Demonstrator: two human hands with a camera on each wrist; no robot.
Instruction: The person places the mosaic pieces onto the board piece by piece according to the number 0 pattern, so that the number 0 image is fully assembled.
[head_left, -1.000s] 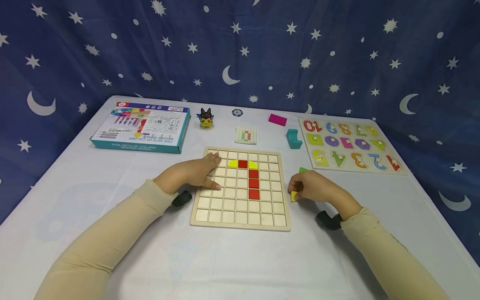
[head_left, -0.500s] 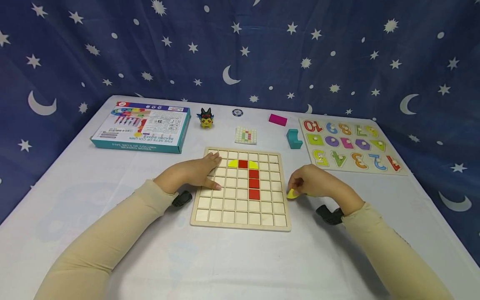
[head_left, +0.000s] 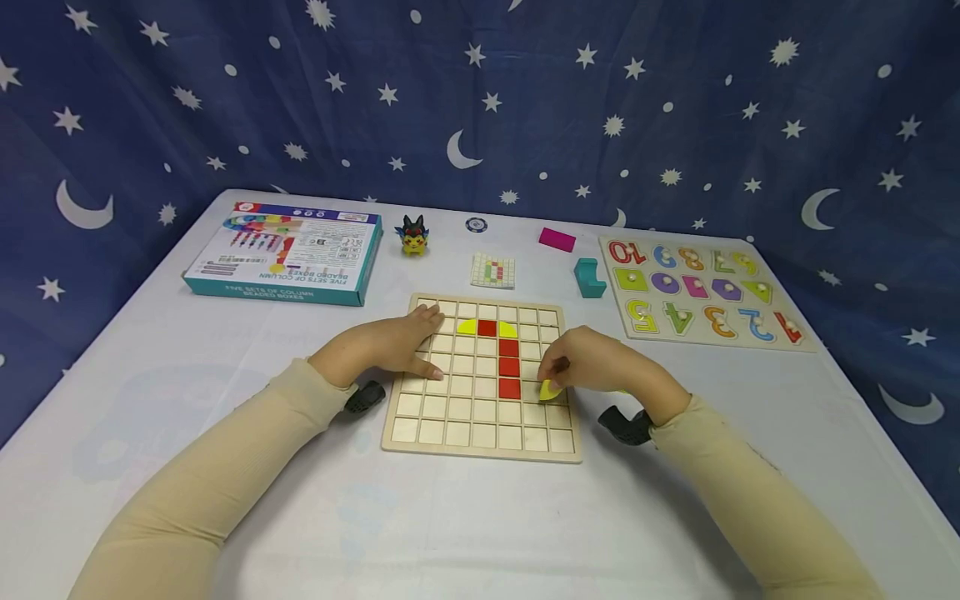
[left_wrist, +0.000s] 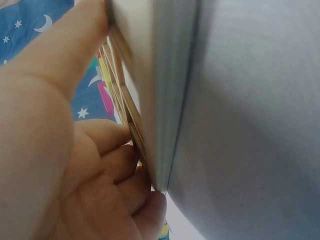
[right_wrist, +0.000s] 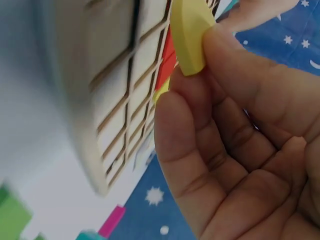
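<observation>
Head view: my right hand (head_left: 600, 367) pinches a yellow piece (head_left: 551, 389) over the grid board (head_left: 480, 446) near its right edge, beside the red tiles (head_left: 508, 358). My left hand (head_left: 386, 346) lies flat, fingers straight, on the left edge; empty squares lie between.

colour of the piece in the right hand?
Yellow. The right hand pinches a yellow piece over the grid board; right wrist view shows it best.

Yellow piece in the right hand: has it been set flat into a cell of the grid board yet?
No: the right hand pinches the yellow piece above the wooden grid board, clear of its cells in the right wrist view.
</observation>
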